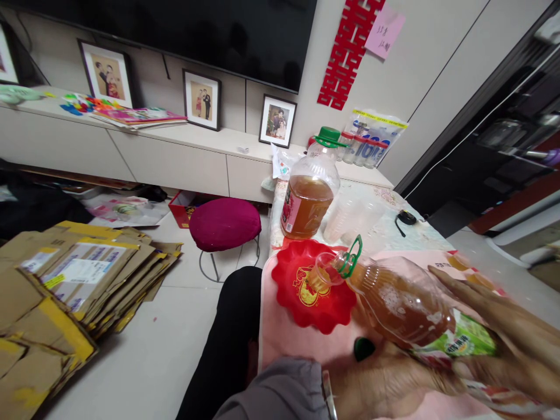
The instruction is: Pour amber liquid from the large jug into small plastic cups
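Observation:
A large clear bottle of amber drink [406, 297] lies tilted far over, its mouth with a green ring at the rim of a small clear plastic cup [322, 274]. Some amber liquid shows in that cup, which stands in a red scalloped tray [286, 294]. My left hand [389, 379], below a grey sleeve and bracelet, supports the bottle from beneath. From the right, my right hand [511, 344] grips around its labelled lower end, slightly blurred. A green cap [364, 349] rests on the pink cloth near my left wrist.
A second, upright bottle [310, 195] with a green cap stands behind the tray, beside clear plastic cups [343, 219]. A black coiled item [406, 217] lies farther right. On the floor are a purple stool [225, 223] and flattened cardboard boxes [109, 274].

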A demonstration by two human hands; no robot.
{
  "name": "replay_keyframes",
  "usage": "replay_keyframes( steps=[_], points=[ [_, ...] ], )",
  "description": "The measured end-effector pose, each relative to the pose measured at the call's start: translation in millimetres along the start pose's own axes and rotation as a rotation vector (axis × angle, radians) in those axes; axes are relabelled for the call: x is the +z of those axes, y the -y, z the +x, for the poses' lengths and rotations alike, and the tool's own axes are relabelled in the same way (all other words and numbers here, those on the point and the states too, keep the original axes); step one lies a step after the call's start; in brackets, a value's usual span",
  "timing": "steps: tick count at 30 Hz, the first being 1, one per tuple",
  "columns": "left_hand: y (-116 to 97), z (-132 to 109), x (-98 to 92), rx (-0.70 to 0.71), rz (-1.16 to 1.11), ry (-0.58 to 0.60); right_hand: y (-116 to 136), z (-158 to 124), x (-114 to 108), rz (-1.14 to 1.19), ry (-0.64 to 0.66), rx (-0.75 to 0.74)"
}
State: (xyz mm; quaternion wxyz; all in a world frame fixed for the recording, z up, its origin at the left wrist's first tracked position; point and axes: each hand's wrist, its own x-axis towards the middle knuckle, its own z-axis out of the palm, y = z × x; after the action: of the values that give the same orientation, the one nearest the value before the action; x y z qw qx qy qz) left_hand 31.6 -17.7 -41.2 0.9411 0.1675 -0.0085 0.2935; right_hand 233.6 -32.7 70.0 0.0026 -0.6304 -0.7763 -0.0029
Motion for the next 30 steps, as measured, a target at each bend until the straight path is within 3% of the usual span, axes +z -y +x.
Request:
replay_keyframes(
  steps=[14,30],
  points=[
    [-1,0,2.7,-0.031,0.001,-0.038,8,5,-5,0.008,0.017,0.018],
    [-2,-1,3.9,-0.003,0.017,0.011,12,7,-6,0.036,-0.011,0.013]
  ],
)
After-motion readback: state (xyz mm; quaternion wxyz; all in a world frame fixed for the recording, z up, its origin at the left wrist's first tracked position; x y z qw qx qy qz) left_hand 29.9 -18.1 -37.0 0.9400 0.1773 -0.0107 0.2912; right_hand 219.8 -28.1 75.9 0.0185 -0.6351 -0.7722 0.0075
